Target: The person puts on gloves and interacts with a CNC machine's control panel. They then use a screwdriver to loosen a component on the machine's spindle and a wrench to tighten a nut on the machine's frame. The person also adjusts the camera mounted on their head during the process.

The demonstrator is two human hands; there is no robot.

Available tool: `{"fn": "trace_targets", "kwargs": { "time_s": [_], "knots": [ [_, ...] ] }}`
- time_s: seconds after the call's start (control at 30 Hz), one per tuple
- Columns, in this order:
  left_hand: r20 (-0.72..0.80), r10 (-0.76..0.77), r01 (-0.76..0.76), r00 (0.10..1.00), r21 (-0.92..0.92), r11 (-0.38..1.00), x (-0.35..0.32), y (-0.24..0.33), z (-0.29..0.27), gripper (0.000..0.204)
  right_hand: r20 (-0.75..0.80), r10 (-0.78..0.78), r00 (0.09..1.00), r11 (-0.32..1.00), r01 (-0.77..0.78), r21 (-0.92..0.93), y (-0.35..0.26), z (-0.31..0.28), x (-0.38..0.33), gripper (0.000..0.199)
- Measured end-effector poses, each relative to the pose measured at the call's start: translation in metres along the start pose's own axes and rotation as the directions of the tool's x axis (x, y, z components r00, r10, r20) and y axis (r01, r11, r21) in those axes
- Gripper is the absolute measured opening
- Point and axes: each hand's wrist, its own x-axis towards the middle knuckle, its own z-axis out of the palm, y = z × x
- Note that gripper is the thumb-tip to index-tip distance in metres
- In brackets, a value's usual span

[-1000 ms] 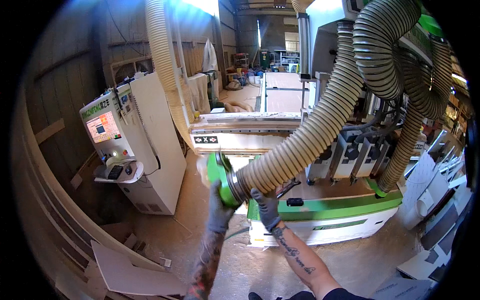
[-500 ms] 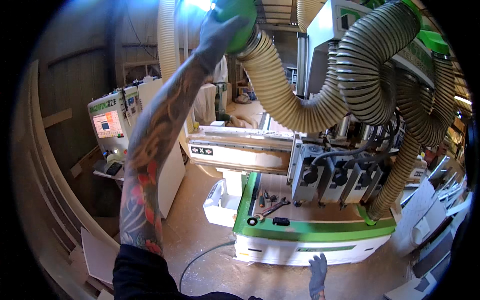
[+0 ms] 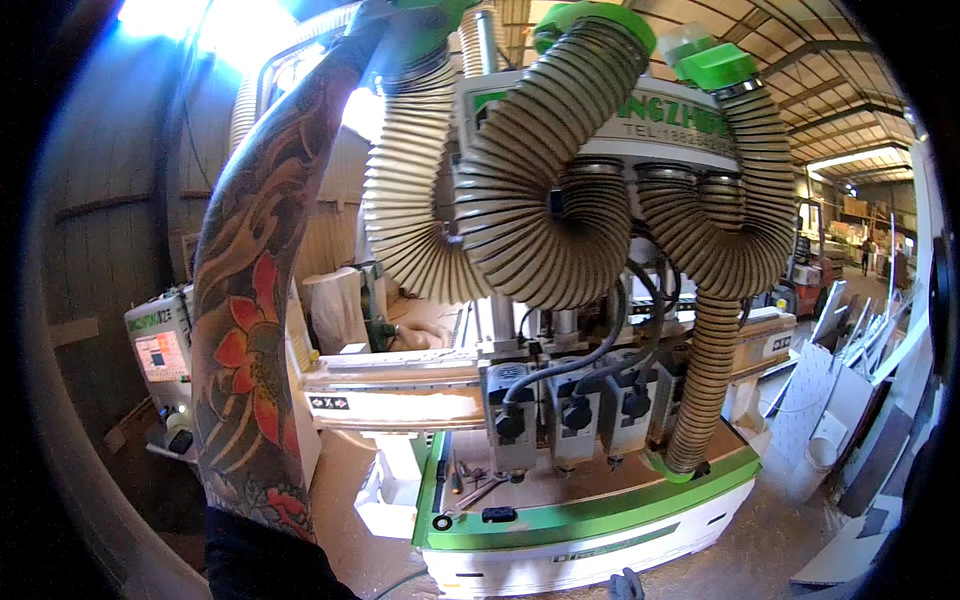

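While the left hand [image 3: 378,42] clasps a green hose hood [image 3: 440,22] at eleven o'clock, the right hand [image 3: 626,585], cropped at five, shows too little to tell its grip.

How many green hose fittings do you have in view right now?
4: the first fitting by the left hand, the second fitting top centre, the third fitting upper right, the fourth fitting at the foot of the lowest-reaching hose. Others may be hidden.

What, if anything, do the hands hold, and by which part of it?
The left hand appears to hold a ribbed hose by its green end fitting; the right hand appears empty.
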Motion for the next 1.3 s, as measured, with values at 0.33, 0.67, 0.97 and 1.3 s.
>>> {"fn": "trace_targets", "kwargs": {
  "time_s": [0.33,0.67,0.97,1.3],
  "knots": [
    [0.301,-0.151,0.169,0.941,-0.034,0.985,0.007,0.044,0.026,0.049,-0.040,-0.064,0.997,0.994,0.067,0.084,0.031,-0.022,0.018,0.035],
    [0.284,-0.053,0.036,0.957,0.064,0.997,-0.012,0.017,0.045,0.046,-0.051,-0.025,0.998,0.995,0.030,0.097,0.006,0.009,-0.005,0.037],
    [0.271,0.042,-0.086,0.962,0.155,0.984,-0.025,-0.015,0.021,0.044,-0.001,0.066,0.998,0.997,-0.066,0.038,0.107,-0.054,0.016,0.022],
    [-0.238,0.362,-0.168,0.901,0.578,0.798,-0.103,-0.027,0.025,0.091,-0.007,0.003,1.000,0.999,-0.003,-0.036,0.037,0.029,-0.045,0.032]
  ]
}}
